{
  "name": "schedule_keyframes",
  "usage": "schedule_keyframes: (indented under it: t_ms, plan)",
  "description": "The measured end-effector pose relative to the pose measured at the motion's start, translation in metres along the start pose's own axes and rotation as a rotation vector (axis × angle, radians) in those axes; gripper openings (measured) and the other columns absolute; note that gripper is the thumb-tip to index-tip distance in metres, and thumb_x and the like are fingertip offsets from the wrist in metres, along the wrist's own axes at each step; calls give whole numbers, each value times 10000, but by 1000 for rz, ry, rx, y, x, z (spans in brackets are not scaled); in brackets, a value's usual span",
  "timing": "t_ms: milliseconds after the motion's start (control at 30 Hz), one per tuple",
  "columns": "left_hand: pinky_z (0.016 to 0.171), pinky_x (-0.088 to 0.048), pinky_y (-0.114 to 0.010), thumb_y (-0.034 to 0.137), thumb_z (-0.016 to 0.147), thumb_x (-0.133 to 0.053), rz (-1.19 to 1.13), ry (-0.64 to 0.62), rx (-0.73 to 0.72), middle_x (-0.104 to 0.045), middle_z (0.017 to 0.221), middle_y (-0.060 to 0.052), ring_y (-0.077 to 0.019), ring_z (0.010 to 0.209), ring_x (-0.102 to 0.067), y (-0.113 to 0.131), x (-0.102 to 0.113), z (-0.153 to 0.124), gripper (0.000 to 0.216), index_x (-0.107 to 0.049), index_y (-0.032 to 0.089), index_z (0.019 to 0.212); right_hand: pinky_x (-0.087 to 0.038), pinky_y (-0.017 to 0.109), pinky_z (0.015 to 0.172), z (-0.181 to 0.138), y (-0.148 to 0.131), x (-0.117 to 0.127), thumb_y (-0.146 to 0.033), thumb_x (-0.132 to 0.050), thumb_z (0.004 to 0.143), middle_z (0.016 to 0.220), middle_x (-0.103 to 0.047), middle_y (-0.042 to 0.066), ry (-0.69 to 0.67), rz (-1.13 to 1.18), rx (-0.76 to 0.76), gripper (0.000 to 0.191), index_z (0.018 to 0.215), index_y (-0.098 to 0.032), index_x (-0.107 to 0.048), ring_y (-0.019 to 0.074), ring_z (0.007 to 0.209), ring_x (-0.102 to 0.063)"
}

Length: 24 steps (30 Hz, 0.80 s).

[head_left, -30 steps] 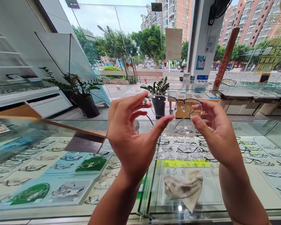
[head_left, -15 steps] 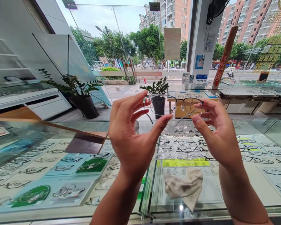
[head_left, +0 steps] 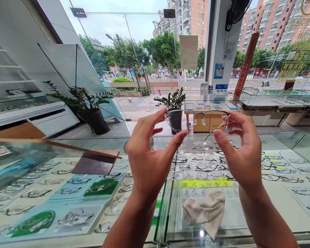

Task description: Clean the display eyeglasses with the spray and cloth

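I hold a thin-rimmed pair of glasses (head_left: pixel 197 120) up in front of me over a glass display counter (head_left: pixel 119 227). My left hand (head_left: pixel 150 158) pinches the left end of the frame between thumb and fingers. My right hand (head_left: pixel 241 151) pinches the right end the same way. The lenses are clear and face away from me. A crumpled beige cloth (head_left: pixel 205 210) lies on the counter glass below my hands.
Several rows of eyeglass frames (head_left: pixel 204 165) lie inside the counter. Two potted plants (head_left: pixel 93 106) (head_left: pixel 174 108) stand on the floor beyond it. A second glass showcase (head_left: pixel 274 100) runs at the right, with large shop windows behind.
Both hands have shifted slightly right and a little lower with the glasses, and the frame now sits more level. The view tilted down a touch.
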<state>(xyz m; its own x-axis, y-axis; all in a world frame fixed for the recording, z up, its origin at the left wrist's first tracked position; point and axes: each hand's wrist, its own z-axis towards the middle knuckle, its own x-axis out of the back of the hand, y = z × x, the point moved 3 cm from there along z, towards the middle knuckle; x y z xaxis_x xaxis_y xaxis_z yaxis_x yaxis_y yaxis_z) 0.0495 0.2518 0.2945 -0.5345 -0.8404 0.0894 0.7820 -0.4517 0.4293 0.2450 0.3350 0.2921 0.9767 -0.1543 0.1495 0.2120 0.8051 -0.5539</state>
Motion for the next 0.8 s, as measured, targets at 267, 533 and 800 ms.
schedule_keyframes:
  t_ms: [267,533,800]
  plan:
    - [874,-649,-383,440,867,-843,24,-24,2,-753,1256,-67,-243,1113,-745,3,2,2,528,-675,315,1352,-585,526,948,-1,-1,2,-505,-730,939,1293,-680,91,6,11,2,469,1344,-305,-608,281,1097,-665]
    - [811,-657,-357,446,865,-845,28,-51,12,-770,1234,-82,-245,1086,-764,2,-1,0,532,-676,288,1344,-590,532,952,1,-2,8,-502,-739,928,1243,-677,86,26,-5,18,464,1330,-303,-621,285,1084,-667]
    - [765,-653,-337,452,860,-847,32,-54,2,-780,1233,-90,-245,1049,-780,0,-4,2,526,-689,263,1325,-579,519,950,1,-1,8,-487,-765,910,1238,-676,76,45,-4,14,458,1308,-305,-632,280,1085,-661]
